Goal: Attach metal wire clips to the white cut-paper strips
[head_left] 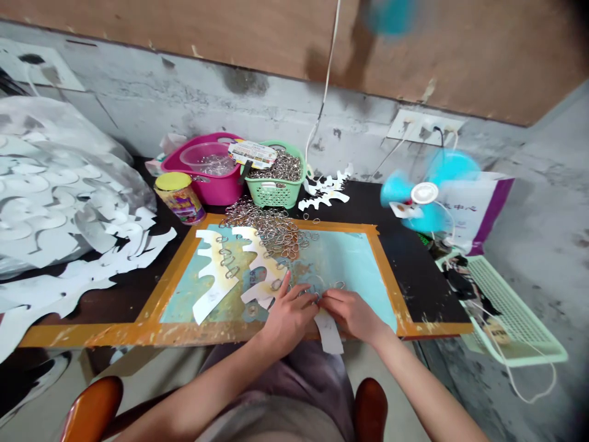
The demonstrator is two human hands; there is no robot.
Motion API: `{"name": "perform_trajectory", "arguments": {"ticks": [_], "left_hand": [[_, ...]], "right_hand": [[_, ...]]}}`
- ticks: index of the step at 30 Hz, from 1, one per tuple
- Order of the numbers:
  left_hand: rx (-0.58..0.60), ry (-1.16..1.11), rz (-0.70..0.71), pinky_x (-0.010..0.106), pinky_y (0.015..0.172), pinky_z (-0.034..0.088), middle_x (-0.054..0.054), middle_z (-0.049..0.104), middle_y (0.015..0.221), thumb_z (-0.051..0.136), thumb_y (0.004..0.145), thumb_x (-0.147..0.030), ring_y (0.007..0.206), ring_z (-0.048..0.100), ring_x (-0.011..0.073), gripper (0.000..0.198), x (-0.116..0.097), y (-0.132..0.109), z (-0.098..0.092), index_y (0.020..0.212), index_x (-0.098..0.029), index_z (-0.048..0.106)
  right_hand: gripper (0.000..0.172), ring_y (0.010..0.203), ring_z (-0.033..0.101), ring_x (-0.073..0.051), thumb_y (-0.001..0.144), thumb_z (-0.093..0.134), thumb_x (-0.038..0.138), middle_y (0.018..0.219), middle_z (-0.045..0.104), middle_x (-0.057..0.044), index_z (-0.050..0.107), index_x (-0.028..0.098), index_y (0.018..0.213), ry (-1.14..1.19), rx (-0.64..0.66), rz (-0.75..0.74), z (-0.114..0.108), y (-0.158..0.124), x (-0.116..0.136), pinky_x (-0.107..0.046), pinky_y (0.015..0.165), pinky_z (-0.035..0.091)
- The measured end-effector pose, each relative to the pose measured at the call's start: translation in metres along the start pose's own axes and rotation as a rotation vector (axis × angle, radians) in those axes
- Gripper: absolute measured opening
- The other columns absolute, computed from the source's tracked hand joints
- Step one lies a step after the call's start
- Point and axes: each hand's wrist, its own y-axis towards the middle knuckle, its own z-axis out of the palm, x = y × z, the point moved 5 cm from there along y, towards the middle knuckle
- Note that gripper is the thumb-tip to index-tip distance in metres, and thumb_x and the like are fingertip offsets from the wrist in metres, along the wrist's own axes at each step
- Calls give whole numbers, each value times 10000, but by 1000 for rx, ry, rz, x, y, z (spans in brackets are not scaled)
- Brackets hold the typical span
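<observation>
- I can read 中心 on the white-and-purple bag (pixel 488 212) at right; the rest I can't make out.
- Print on the yellow-lidded canister (pixel 184 202) and the label card (pixel 253 153) over the baskets: too small for me.
- Surface: black tabletop (pixel 407 270), pale blue mat (pixel 352 248) framed in orange-brown tape (pixel 389 279).
- Room: patchy grey wall (pixel 138 101), brown board (pixel 230 31) above, blue-bladed fan (pixel 424 193) at right.
- Scalloped white strip (pixel 330 334): at the mat's near edge, between the hands. Long axis runs roughly toward the wearer, plain end pointing at the lap, past the table edge; far end hidden by fingers.
- Right hand (pixel 352 314): thumb and fingers pinching the strip.
- Left hand (pixel 292 312): fingers bent down beside it; can't tell its grip.
- Metal rings (pixel 276 226) heaped beyond.
</observation>
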Motion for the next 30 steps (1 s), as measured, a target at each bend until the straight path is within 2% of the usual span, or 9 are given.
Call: {"name": "perform_trajectory", "arguments": {"ticks": [3,6,9,11,16,19,22,26,30], "left_hand": [[26,-46,-73,612,1198,101,-31,756,914,627,902,-184,1109,604,245,161,4,0,0,755,-223,679],[65,-62,-155,658,1177,82,-23,757,847,658,881,-204,1056,616,262,70,7,2,-1,847,-236,710],[85,-62,-151,658,1168,102,-12,758,869,644,892,-222,1005,611,250,95,7,2,0,950,-244,716],[83,-76,-122,647,1170,99,-18,760,925,628,906,-235,995,603,237,95,7,1,0,932,-255,717],[75,-58,-50,657,1163,105,6,726,1040,596,915,-184,1041,580,236,147,4,-3,-4,921,-261,721],[92,-18,-66,635,1165,155,53,678,1129,591,910,-168,1054,579,232,157,3,-4,-9,900,-247,727],[102,-38,-37,615,1188,104,44,684,1139,583,907,-143,1162,558,241,177,3,-5,-12,847,-237,721],[106,-103,-63,624,1196,34,-14,750,947,581,916,-157,1207,559,247,188,7,-5,-11,827,-251,718],[112,-108,-146,665,1177,26,-32,770,925,615,911,-219,1199,561,272,147,12,-5,-11,836,-272,730]], "right_hand": [[146,821,599,-222,948,470,109,930,605,-88,604,149,990,-163,-34,35,8,-2,9,-301,663,480],[160,784,587,-250,885,485,80,927,600,-118,591,127,995,-281,-113,132,19,-8,17,-332,629,481],[155,744,585,-236,908,453,82,866,593,-96,586,152,946,-230,-189,182,22,-13,19,-329,640,488],[154,761,600,-223,937,442,100,870,596,-82,580,169,951,-116,-208,187,18,-15,17,-316,670,500],[249,923,634,-215,975,456,127,1045,616,-93,557,193,1193,61,-118,138,2,-8,8,-313,778,526],[214,907,648,-198,995,464,155,1038,629,-79,604,204,1148,65,-12,69,3,-1,5,-288,757,525],[204,883,646,-188,1001,453,146,993,642,-64,617,203,1109,47,36,5,5,4,3,-272,741,509],[165,765,612,-192,983,449,142,893,619,-63,609,178,993,-115,24,-29,10,2,6,-271,621,458],[143,696,577,-217,933,464,118,883,597,-97,593,147,985,-303,-67,80,20,-8,19,-302,548,413]]}}
